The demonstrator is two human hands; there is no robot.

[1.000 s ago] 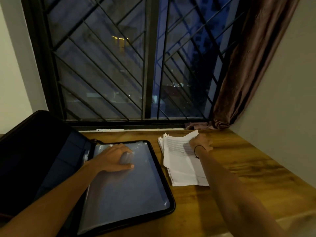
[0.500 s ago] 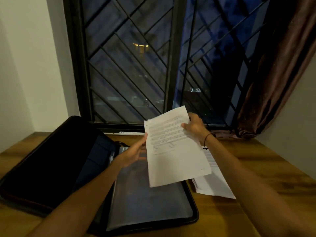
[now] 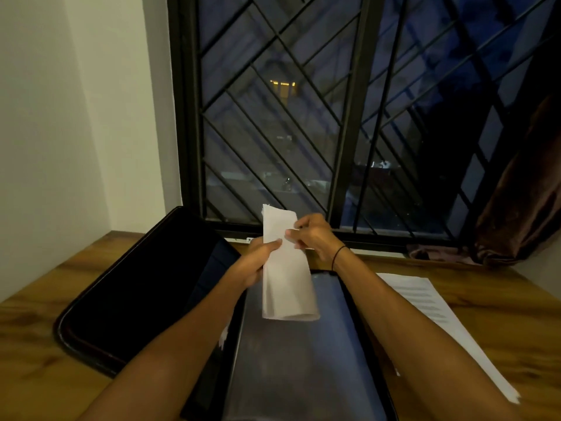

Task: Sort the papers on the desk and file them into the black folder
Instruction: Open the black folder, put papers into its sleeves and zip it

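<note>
Head view: my left hand (image 3: 258, 262) and right hand (image 3: 309, 235) pinch the paper (image 3: 285, 287); I should lower it squarely over the black folder (image 3: 145, 287) sleeve.

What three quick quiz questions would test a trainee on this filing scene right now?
1. True or false: both hands hold the paper bundle.
2. Where does the bundle hang? A) above the open folder B) flat on the desk
3. Which side of the folder do the remaining sheets lie on?

Key:
1. True: the left hand and right hand pinch it.
2. A
3. The right
</note>
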